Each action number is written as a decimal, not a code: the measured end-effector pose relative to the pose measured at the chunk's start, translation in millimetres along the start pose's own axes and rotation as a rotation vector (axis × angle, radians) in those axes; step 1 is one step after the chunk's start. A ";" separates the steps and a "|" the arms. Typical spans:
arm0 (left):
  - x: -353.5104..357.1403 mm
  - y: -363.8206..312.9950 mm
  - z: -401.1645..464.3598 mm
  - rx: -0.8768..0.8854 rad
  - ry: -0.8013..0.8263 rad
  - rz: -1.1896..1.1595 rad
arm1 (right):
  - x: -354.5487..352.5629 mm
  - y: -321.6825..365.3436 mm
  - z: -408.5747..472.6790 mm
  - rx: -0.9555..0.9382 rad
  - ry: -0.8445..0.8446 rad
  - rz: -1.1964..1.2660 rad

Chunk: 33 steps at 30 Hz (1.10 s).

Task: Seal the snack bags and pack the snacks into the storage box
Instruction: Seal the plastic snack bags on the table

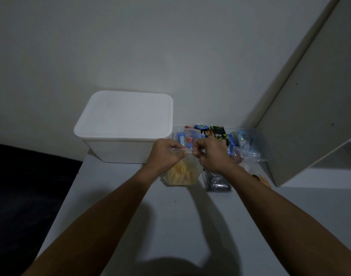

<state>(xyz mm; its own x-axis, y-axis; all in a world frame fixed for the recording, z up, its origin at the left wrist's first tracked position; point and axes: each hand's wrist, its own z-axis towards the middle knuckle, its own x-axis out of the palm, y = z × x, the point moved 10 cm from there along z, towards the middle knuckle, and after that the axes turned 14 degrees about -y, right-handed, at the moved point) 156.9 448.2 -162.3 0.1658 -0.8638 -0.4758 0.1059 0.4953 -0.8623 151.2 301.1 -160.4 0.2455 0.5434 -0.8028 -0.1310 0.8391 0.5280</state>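
Head view. Two bare forearms enter from 6 o'clock and converge above a white table [170, 226]. One left hand [164, 152] and one right hand [208, 154] meet just past the frame's centre, each with fingers and thumb curled in a narrow pinch on the top strip of one clear snack bag [181, 172]. That bag stands on the table below the hands and holds pale yellow tube-shaped snacks; whether its strip is pressed closed cannot be told.

One white storage box [123, 126] sits at 11 o'clock from the hands, lid on, its near right corner just beside the left hand.

One second clear bag [218, 181], with dark contents, lies at 4 o'clock from the yellow bag, partly under the right wrist. One third clear bag [248, 156] lies at 3 o'clock from the right hand, crumpled, with orange contents showing at its near end.

Small wrapped snacks [208, 134] lie in a heap at 12 to 2 o'clock from the hands, against the wall [150, 46]: several blue wrappers, at least one red and one black-and-green. Their exact count cannot be told. Printing is visible on a blue wrapper but is too blurred to read.

One grey cabinet panel [310, 116] slants across the 3 o'clock side.
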 end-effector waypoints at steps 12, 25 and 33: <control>-4.3 2.8 2.1 -0.049 -0.043 -0.014 | 2.4 6.8 1.0 -0.055 -0.023 -0.039; -1.0 -0.8 -0.4 -0.025 0.002 -0.013 | 5.8 4.6 -0.8 -0.027 -0.025 0.020; -1.8 8.4 3.5 -0.004 -0.016 0.067 | 6.4 -6.7 -3.5 0.017 -0.010 0.048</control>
<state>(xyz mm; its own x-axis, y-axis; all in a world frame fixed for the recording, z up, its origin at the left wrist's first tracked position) 161.0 454.3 -168.1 0.1883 -0.8269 -0.5299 0.0898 0.5518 -0.8291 150.3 299.0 -170.0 0.2487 0.5829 -0.7736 -0.1263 0.8114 0.5708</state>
